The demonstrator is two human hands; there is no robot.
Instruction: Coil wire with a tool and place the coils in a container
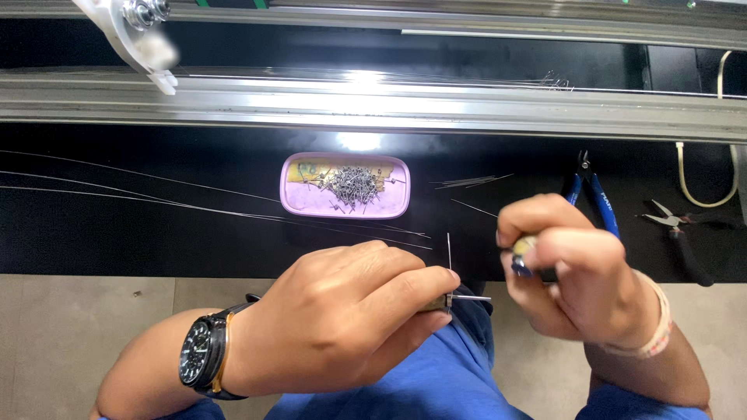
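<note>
Pinching a small metal pin [454, 298] at the fingertips, the left hand [342, 311] is hovering at the bench [117, 233] edge — right hand [572, 268] is clenching a yellow-handled tool [523, 247] at 3 o'clock. Keeping both steady would be helping alignment — purple tray [345, 187] at 12.

left hand [342, 315] pinching, right hand [568, 268] fisted

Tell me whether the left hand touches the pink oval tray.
Apart. The head view shows bare black tabletop between the left hand and the pink oval tray beyond it.
</note>
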